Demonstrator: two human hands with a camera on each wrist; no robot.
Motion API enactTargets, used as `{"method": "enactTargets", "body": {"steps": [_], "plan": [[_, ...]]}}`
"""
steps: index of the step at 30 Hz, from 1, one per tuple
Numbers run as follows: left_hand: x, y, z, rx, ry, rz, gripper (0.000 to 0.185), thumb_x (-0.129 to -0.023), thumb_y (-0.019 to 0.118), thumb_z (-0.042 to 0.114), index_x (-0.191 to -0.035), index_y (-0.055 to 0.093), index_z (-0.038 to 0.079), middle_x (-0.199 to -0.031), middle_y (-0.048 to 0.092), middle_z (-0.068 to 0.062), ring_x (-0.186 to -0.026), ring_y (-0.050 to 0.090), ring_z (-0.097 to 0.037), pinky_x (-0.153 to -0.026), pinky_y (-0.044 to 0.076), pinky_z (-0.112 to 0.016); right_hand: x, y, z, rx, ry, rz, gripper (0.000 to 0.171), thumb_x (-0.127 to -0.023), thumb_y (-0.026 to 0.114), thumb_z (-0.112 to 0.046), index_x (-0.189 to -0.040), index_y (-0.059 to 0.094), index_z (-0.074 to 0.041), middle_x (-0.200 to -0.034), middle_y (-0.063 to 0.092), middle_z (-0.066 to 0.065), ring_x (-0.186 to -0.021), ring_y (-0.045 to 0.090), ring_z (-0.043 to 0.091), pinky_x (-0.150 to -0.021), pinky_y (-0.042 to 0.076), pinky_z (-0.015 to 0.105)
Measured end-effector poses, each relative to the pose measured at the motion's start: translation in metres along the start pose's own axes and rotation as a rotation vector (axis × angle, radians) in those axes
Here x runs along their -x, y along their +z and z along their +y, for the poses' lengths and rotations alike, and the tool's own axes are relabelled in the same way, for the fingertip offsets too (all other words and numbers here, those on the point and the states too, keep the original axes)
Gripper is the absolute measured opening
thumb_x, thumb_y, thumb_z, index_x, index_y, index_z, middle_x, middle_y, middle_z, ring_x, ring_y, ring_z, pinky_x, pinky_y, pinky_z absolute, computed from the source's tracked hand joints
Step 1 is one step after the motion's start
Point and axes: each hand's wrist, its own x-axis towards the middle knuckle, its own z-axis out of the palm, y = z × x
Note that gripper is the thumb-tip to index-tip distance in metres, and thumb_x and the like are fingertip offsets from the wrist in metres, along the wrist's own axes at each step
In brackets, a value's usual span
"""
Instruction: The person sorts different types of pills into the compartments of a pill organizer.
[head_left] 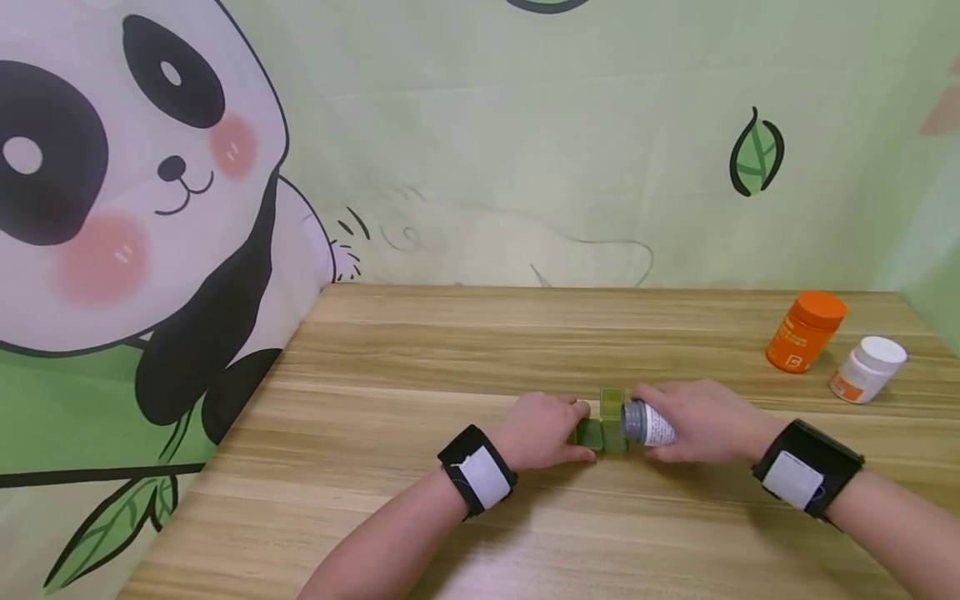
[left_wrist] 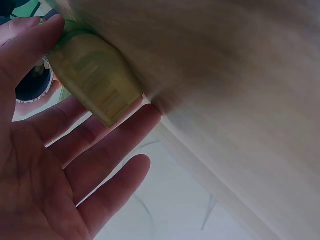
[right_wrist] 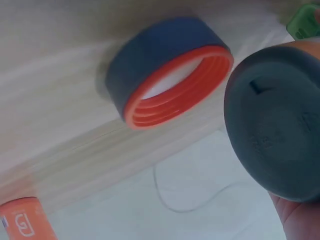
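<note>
A small translucent green pill box [head_left: 590, 435] lies on the table between the two hands, with several square sections showing. The left hand [head_left: 542, 429] holds its left side between thumb and fingers; the left wrist view shows the box [left_wrist: 97, 75] against the fingers. In the right hand [head_left: 708, 421] is a grey pill bottle [head_left: 647, 423] with a white label, tipped sideways, its uncapped mouth close over the box. The right wrist view shows the bottle's dark base [right_wrist: 275, 120]. Beside it a dark cap [right_wrist: 165, 55] with a red threaded inside rests on the table.
At the right rear of the wooden table [head_left: 420, 350] stand an orange bottle [head_left: 804, 333] with an orange lid and a white bottle [head_left: 867, 371] with a white lid. A panda-printed cloth [head_left: 487, 150] hangs along the far edge.
</note>
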Motion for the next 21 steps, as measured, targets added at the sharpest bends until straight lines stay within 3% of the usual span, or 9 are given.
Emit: {"method": "enactTargets", "body": {"steps": [8,21], "plan": [[0.001,0.0,0.0,0.007,0.005,0.01,0.043,-0.085,0.067,0.057,-0.098,0.064,0.016,-0.076,0.05,0.01,-0.06,0.044,-0.002,-0.049,0.034,-0.019,-0.006,-0.004,-0.006,0.067,-0.057,-0.042,0.057,-0.075,0.081,-0.039,-0.115,0.053,-0.01,-0.1,0.064,0.007,-0.072,0.056,0.013,-0.059,0.05,0.034],[0.0,0.002,-0.001,0.011,0.001,0.01,0.042,-0.085,0.067,0.056,-0.096,0.063,0.016,-0.074,0.049,0.01,-0.059,0.044,-0.002,-0.049,0.033,-0.018,-0.01,-0.012,-0.008,0.148,-0.082,-0.084,0.053,-0.074,0.081,-0.032,-0.113,0.055,-0.008,-0.089,0.059,0.004,-0.069,0.053,0.015,-0.06,0.049,0.034]]}}
